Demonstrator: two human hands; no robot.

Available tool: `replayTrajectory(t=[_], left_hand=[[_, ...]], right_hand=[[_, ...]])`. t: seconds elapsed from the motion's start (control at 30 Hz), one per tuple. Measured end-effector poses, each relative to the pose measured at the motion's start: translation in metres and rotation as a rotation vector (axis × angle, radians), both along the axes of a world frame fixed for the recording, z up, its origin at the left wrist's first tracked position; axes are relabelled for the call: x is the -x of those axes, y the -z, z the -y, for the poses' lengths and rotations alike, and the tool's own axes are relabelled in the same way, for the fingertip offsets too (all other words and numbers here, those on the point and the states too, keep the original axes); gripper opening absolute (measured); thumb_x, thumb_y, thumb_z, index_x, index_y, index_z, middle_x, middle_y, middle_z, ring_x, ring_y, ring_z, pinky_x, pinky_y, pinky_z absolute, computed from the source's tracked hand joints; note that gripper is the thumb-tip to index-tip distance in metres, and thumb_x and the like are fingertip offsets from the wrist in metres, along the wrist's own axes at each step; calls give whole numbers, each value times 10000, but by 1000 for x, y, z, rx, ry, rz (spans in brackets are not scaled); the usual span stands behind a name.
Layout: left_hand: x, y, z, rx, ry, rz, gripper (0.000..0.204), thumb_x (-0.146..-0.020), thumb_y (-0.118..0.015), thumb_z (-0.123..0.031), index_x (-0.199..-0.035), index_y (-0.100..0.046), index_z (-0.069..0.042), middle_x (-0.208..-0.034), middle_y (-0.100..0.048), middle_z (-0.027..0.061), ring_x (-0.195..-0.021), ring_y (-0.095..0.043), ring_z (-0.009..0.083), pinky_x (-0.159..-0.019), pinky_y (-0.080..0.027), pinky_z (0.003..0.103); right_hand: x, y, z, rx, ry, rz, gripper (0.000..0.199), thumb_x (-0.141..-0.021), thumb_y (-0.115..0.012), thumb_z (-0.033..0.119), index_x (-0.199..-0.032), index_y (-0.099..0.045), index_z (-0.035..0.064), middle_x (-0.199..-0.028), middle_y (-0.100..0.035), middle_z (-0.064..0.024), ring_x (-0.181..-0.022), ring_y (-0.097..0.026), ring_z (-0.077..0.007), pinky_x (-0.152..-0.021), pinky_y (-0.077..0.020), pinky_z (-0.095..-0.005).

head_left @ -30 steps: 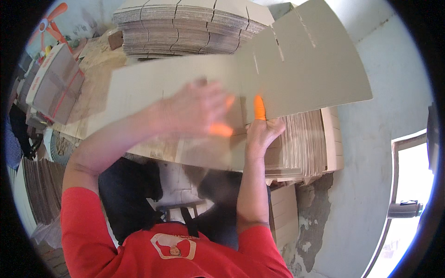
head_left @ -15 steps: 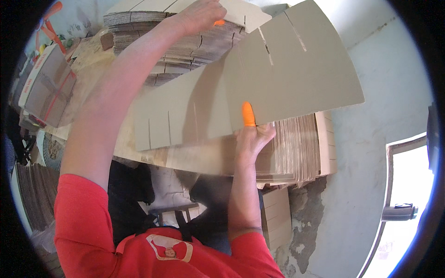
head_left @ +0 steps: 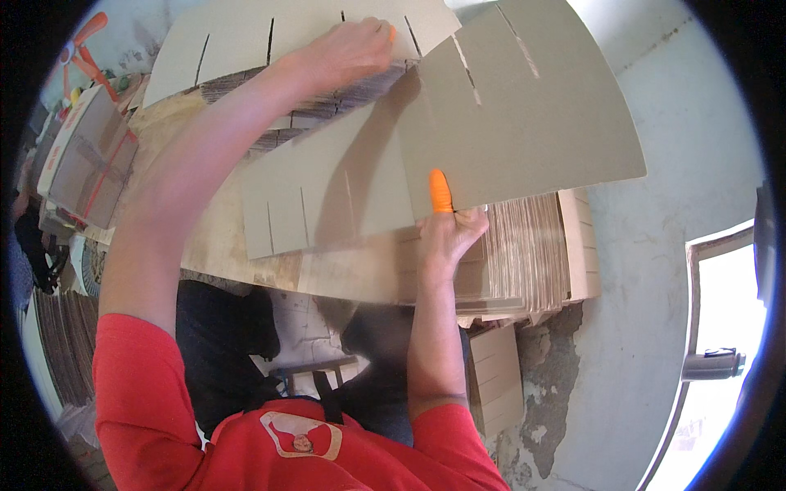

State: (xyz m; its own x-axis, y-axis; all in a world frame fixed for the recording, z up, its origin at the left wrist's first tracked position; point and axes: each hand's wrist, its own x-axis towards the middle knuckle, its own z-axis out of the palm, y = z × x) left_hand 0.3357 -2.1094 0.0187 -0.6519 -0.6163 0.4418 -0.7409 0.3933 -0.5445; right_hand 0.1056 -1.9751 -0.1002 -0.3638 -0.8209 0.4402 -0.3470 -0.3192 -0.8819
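At upper centre of the frame: one pale slotted sheet, long axis running left to right, left end lower. Left hand, the nearer, had its grip closed on the near edge, right of middle. At centre: right hand, orange-capped thumb uppermost, pinched a broad cardboard panel; the sheet lay up-left of it.

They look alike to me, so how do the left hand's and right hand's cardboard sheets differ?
The left sheet, at the left hand, looks paler; the right sheet, in the right hand, looks greyer. The left sheet is farther out, the right sheet nearer. Both are slotted cardboard.
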Motion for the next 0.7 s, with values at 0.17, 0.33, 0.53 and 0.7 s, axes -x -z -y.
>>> replayTrajectory(t=[0.17,0.33,0.53,0.7], left_hand=[[9,12,-32,-41,78,39,206,-767,-612,-79,-904,-624,74,-1008,-575,167,-923,-605,265,-610,-569,324],[21,27,-63,-38,168,81,203,-724,-642,-100,-847,-663,61,-1025,-586,168,-906,-582,237,-589,-562,285],[18,20,-90,-61,94,209,233,-693,-656,-102,-842,-676,75,-1003,-585,175,-886,-560,221,-570,-557,261],[31,33,-123,-76,33,182,239,-695,-649,-114,-833,-676,80,-1014,-580,205,-854,-560,231,-565,-549,253]], right_hand=[[-14,-20,-5,27,-53,118,147,-825,-739,32,-927,-699,-65,-830,-721,-126,-725,-596,-112,-684,-478,-297],[-10,-22,-4,5,-101,47,135,-852,-730,68,-869,-699,-63,-729,-693,-89,-623,-523,-104,-595,-452,-304],[9,-60,-20,138,-108,-173,158,-825,-776,105,-823,-707,-36,-666,-671,-71,-545,-488,-79,-514,-418,-274],[9,-60,-24,241,56,-202,129,-806,-795,97,-798,-715,-4,-662,-672,-49,-548,-494,-68,-507,-411,-260]])
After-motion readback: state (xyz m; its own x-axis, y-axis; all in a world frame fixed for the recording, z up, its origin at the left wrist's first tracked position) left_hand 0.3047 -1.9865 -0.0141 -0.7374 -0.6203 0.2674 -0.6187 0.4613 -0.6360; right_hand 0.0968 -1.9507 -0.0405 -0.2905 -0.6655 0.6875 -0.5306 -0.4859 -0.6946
